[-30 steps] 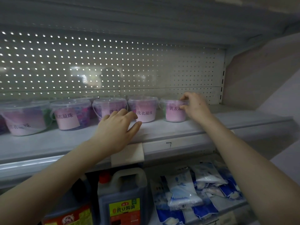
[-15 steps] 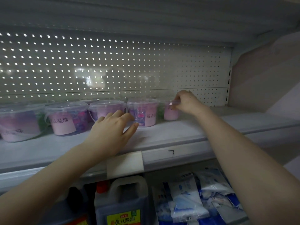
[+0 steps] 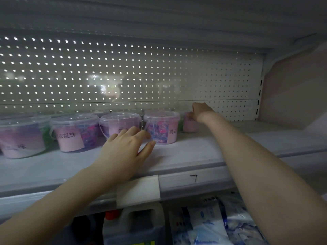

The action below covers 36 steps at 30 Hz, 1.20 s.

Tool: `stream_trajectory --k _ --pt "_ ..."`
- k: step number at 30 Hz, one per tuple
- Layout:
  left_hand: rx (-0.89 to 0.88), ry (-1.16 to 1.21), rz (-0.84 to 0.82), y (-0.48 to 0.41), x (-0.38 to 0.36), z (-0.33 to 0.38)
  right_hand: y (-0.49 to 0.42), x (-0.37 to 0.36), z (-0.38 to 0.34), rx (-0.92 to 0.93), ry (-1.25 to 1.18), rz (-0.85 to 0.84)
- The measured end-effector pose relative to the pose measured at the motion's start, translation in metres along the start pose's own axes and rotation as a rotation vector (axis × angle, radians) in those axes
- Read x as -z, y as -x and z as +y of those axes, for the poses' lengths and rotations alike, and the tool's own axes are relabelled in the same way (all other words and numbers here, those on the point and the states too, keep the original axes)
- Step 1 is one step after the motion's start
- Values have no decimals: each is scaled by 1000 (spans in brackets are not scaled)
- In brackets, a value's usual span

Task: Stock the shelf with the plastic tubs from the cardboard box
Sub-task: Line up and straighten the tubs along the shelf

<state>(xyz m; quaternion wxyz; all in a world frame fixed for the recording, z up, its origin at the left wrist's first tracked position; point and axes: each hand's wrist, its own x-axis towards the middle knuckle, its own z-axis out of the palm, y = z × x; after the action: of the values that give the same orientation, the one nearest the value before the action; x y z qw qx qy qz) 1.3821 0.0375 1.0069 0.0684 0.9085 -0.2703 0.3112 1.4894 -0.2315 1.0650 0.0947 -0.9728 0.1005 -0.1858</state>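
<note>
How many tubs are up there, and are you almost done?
At least four tubs already stand in a row on the shelf. The right hand holds a fifth tub at the row's right end, while the left hand rests on the shelf. Bare shelf lies further right. The cardboard box is out of view, so how many remain is unknown.

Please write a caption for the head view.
Right hand holds the rightmost tub on the shelf; left hand rests before the other tubs.
</note>
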Motion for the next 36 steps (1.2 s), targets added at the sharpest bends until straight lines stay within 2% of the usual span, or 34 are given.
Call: stream_trajectory --k 13,19,22,25,27,29,32,36 --pt "12 80 -18 0 0 -2 -17 -11 -9 -7 -9 2" --pt "7 65 -9 -1 1 -2 -5 -2 -12 -29 -78 -61" --pt "9 57 -13 -1 1 -1 7 2 -14 -16 -107 -29" --pt "7 58 -20 0 2 -1 22 12 -11 -28 -194 71" --pt "8 64 -27 1 2 -1 36 13 -9 20 -308 143" --pt "18 91 -24 1 2 -1 51 8 -14 126 -407 111" --pt "19 96 -1 2 4 0 63 -4 -30 207 -378 17" --pt "11 105 29 3 8 0 69 -5 -42 207 -384 82"
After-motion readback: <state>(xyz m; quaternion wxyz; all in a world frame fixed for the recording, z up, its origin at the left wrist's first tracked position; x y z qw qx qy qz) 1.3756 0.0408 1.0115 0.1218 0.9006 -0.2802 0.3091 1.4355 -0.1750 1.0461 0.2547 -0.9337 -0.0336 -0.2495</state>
